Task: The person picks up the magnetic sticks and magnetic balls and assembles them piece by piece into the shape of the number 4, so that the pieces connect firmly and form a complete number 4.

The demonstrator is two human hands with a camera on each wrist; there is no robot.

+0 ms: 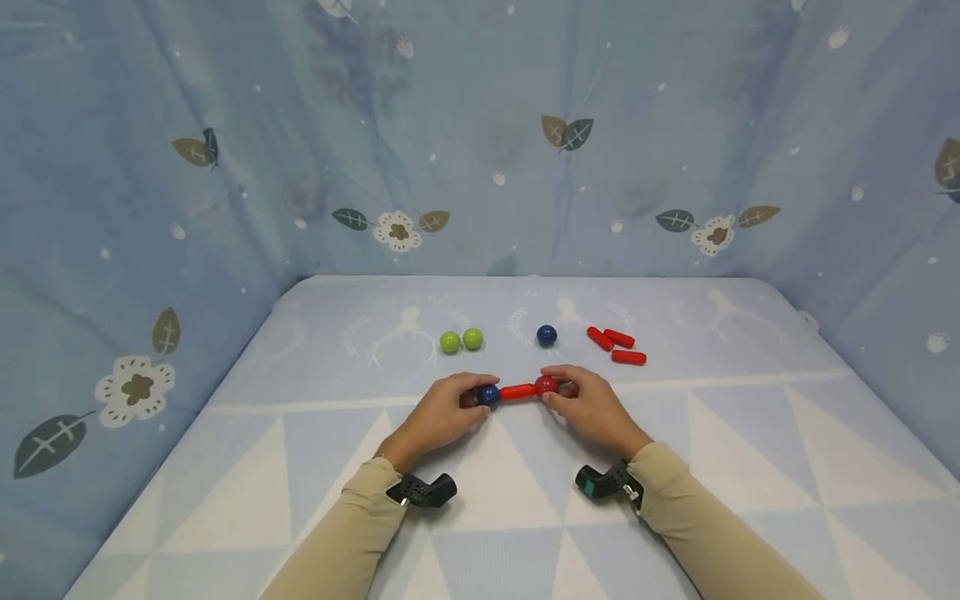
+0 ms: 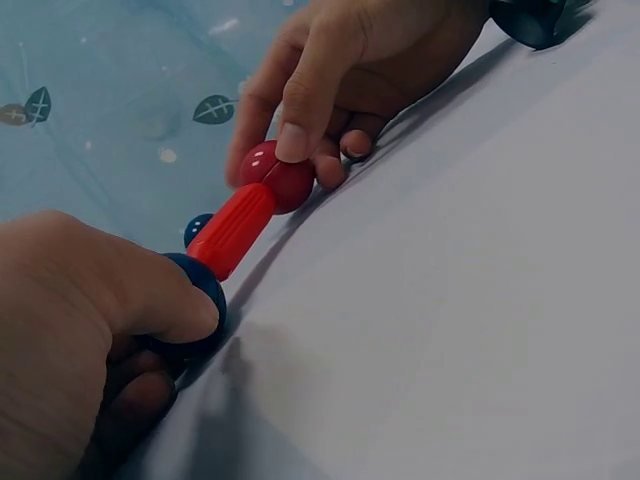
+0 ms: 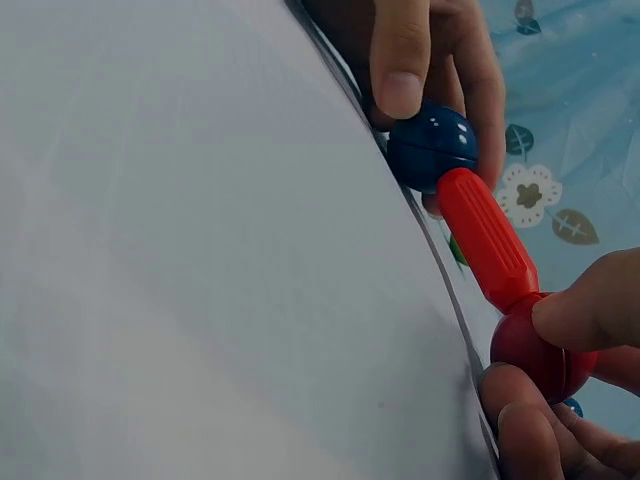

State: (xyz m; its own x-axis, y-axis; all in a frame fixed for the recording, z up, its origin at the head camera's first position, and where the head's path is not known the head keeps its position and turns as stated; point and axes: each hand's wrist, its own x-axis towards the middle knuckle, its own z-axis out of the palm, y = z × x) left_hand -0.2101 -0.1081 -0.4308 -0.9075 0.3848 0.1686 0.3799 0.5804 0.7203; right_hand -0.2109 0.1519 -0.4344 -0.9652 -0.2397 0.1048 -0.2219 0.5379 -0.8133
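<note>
My left hand [image 1: 444,412] pinches a dark blue ball [image 1: 488,395] between thumb and fingers. A dark red ball [image 1: 546,385] is held the same way by my right hand [image 1: 592,408]. Between the two balls runs a bright red ridged rod [image 1: 517,392], one end at each ball, so the three form a short bar just over the table. In the right wrist view the rod [image 3: 488,238] meets the blue ball [image 3: 432,148] at one end and the red ball [image 3: 530,352] at the other.
Two green balls [image 1: 472,337] lie side by side behind my left hand. Another dark blue ball [image 1: 547,336] rests behind the bar. Three red rods [image 1: 628,357] lie loose at the back right. A patterned cloth covers the table [image 1: 517,500]; a blue curtain [image 1: 495,133] hangs behind.
</note>
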